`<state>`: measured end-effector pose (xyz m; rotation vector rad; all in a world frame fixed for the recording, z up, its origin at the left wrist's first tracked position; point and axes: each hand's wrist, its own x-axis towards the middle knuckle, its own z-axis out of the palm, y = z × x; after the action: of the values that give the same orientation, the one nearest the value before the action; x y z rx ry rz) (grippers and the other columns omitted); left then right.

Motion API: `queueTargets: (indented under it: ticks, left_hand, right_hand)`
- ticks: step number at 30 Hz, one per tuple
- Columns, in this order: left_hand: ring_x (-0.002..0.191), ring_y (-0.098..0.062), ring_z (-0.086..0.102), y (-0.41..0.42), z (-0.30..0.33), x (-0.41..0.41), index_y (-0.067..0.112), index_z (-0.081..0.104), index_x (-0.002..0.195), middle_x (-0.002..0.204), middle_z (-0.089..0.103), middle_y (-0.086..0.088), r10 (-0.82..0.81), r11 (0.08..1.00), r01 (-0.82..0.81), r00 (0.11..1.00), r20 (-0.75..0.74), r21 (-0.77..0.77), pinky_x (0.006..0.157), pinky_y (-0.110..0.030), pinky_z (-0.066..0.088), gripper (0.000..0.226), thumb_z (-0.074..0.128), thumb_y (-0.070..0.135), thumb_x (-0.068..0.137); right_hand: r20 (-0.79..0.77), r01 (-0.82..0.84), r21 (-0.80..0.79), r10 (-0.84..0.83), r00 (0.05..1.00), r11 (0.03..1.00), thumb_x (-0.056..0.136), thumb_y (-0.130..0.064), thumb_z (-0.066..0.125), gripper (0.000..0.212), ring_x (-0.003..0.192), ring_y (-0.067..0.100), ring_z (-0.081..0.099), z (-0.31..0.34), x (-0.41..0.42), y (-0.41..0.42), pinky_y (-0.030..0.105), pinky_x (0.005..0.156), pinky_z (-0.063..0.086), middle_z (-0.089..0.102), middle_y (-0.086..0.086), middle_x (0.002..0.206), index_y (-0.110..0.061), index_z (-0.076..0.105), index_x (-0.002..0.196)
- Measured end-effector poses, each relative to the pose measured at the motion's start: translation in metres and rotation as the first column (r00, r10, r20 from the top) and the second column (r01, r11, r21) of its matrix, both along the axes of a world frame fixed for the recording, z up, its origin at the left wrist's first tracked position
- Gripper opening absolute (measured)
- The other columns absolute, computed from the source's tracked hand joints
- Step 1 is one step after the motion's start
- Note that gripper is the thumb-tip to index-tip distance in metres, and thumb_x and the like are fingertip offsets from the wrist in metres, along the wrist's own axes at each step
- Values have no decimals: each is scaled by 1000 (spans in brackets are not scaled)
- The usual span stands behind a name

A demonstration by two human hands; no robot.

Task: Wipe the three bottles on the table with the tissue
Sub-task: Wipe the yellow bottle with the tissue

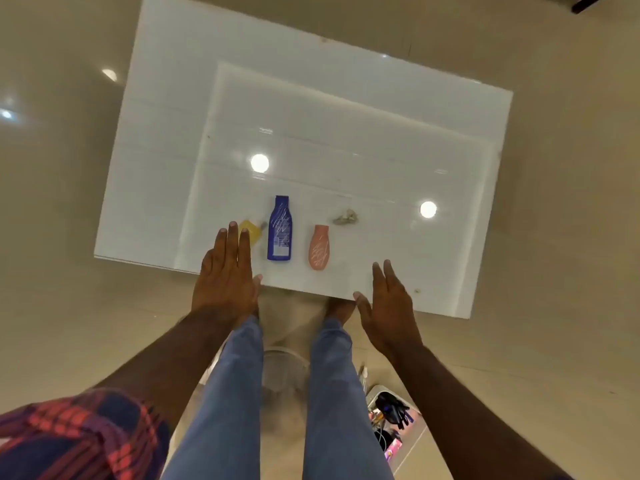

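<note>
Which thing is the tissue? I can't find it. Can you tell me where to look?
Look at the white table, near the edge closest to the person. Three bottles lie in a row there: a yellow bottle, a blue bottle and a pink bottle. The tissue is just right of the pink one and a bit farther back: a small, crumpled, greyish wad, not smooth or colourful.

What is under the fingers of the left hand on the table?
A yellow bottle lies partly under the left hand, beside the blue bottle. Only its far end shows past the fingertips. The rest is covered, so its shape and cap cannot be seen.
</note>
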<state>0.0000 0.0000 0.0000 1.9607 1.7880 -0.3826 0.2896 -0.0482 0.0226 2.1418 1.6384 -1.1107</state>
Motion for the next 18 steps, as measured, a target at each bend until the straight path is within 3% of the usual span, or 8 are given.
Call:
queueTargets:
  ticks: [3, 5, 9, 12, 15, 16, 18]
  left_hand:
    - [155, -32, -3, 10, -34, 3, 8, -3, 159, 168, -8, -13, 84, 996, -81, 994, 65, -43, 123, -43, 12, 82, 48, 36, 101]
    - [155, -31, -1, 23, -58, 7, 11, -2, 159, 168, -7, -13, 109, 993, -105, 989, 102, -49, 123, -44, 15, 82, 52, 31, 100]
    - [140, -40, 37, 43, -88, 2, 7, 24, 155, 156, 34, -21, 170, 984, -176, 974, 151, 23, 112, -51, 37, 73, 61, 29, 96]
    - [124, -41, 50, 44, -105, -6, 5, 38, 146, 140, 48, -23, 234, 969, -245, 956, 178, 42, 101, -51, 45, 67, 69, 30, 92]
    - [123, -37, 50, 38, -117, -10, 7, 42, 143, 139, 46, -21, 350, 924, -378, 898, 267, 61, 104, -43, 44, 63, 70, 31, 91]
    - [124, -34, 50, 36, -118, -11, 8, 42, 142, 140, 44, -19, 409, 893, -447, 854, 322, 49, 104, -36, 43, 62, 70, 30, 91]
    - [120, -22, 51, 29, -119, -11, 10, 41, 141, 140, 42, -15, 513, 814, -580, 747, 423, 35, 96, -13, 41, 61, 71, 30, 91]
  right_hand:
    - [60, -108, 166, 100, 993, 980, 110, -31, 51, 64, 161, 33, 24, -35, 1, 30, 43, 129, 25, 17, 14, 175, -14, 24, 166]
    - [90, -226, 301, 208, 974, 926, 107, -19, 57, 61, 157, 38, 33, -58, 3, 61, 50, 126, 36, 26, 19, 172, -15, 33, 163]
    - [118, -383, 405, 367, 923, 830, 99, -4, 66, 67, 152, 42, 39, -97, 7, 113, 51, 122, 40, 29, 20, 170, -21, 43, 160]
    - [137, -436, 411, 419, 898, 801, 102, -12, 66, 46, 144, 46, 47, -120, 3, 130, 56, 116, 45, 44, 22, 162, -14, 59, 147]
    - [89, -361, 458, 362, 928, 813, 101, -11, 66, 25, 128, 40, 58, -143, 2, 124, 45, 106, 52, 65, 18, 138, -8, 73, 125]
    - [52, -273, 490, 285, 957, 828, 100, -12, 68, 21, 121, 35, 61, -145, 2, 120, 36, 103, 50, 68, 15, 129, -8, 74, 120]
    - [-85, 53, 589, -4, 996, 807, 100, -18, 69, 17, 110, 20, 66, -149, 0, 110, 22, 94, 49, 72, 8, 117, -11, 76, 114]
